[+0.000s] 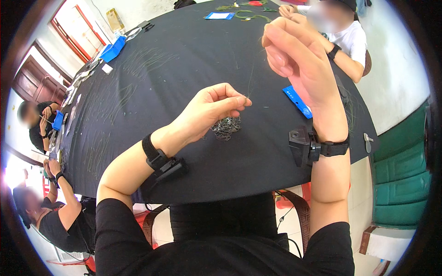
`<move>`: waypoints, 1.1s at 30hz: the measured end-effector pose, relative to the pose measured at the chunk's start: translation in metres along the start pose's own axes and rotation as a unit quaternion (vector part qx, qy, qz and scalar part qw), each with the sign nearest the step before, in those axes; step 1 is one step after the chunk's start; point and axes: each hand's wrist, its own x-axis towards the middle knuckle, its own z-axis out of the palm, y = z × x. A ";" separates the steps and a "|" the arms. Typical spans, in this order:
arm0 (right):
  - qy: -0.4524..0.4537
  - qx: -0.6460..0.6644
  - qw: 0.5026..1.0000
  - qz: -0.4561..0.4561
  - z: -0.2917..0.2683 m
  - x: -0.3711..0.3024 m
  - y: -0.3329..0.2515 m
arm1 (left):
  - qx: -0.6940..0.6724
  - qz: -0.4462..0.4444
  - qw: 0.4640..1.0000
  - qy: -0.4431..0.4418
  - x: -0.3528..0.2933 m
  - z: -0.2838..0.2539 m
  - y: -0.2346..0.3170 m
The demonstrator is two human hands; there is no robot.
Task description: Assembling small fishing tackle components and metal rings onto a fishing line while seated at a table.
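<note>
My left hand point(214, 106) is closed in a pinch above the dark table, with a tiny fish hook point(247, 97) at its fingertips. From there a thin fishing line point(250, 83) runs upward, faint against the cloth. Raised higher and to the right, my right hand point(297, 57) has its fingers curled together in a pinch near the line's upper end; the line there is hard to make out. Just below my left hand lies a heap of small metal hooks point(226, 129), partly covered by the hand.
Loose greenish lines point(149, 60) spread over the black tablecloth point(216, 172) at left. A blue packet point(297, 101) lies beside my right wrist, a small metal tool point(368, 142) at the right edge. A blue tray point(113, 49) stands far left. Other people point(345, 37) sit around the table.
</note>
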 end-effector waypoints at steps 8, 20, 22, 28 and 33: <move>-0.005 -0.038 0.998 0.044 0.006 0.000 0.003 | -0.009 0.028 1.000 0.006 -0.005 -0.014 -0.002; -0.029 -0.252 0.962 0.103 0.026 -0.004 0.022 | 0.065 0.118 0.990 0.045 -0.018 -0.025 0.016; -0.095 -0.186 0.959 0.191 0.033 -0.004 0.019 | 0.072 0.124 0.989 0.044 -0.020 -0.028 0.019; -0.102 -0.224 0.962 0.117 0.030 -0.007 0.040 | 0.112 0.138 0.983 0.054 -0.018 -0.031 0.022; -0.103 -0.276 0.951 0.095 0.034 -0.004 0.035 | 0.115 0.136 0.983 0.055 -0.019 -0.035 0.022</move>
